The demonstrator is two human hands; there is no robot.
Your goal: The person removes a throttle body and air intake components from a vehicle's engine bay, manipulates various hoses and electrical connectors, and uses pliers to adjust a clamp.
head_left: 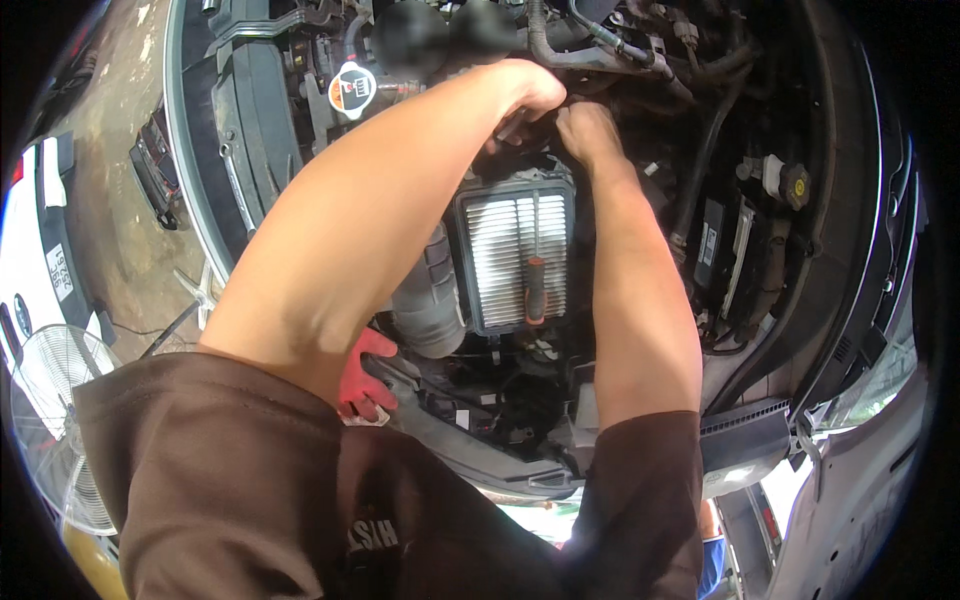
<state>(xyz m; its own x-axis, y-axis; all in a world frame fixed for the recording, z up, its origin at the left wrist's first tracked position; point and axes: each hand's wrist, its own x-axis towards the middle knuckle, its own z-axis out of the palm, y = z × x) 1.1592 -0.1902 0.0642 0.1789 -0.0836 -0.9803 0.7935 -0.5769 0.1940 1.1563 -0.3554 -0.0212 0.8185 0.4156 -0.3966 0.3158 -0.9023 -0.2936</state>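
Observation:
Both my arms reach deep into a car's engine bay. My left hand is bent down among dark parts beyond the air filter, its fingers curled round something too dark to name. Close on its right, my right hand is closed, fingertips hidden among the hoses. Between my forearms lies a pleated white air filter in a dark frame. A screwdriver with a grey and orange handle rests on the filter, shaft pointing away from me. Beside it on the left is a grey ribbed plastic duct.
A round metal cap stands at the far left of the bay, with a wrench lying along the left side. A red glove sits below my left forearm. A reservoir with a yellow-marked cap is right. A fan stands outside, left.

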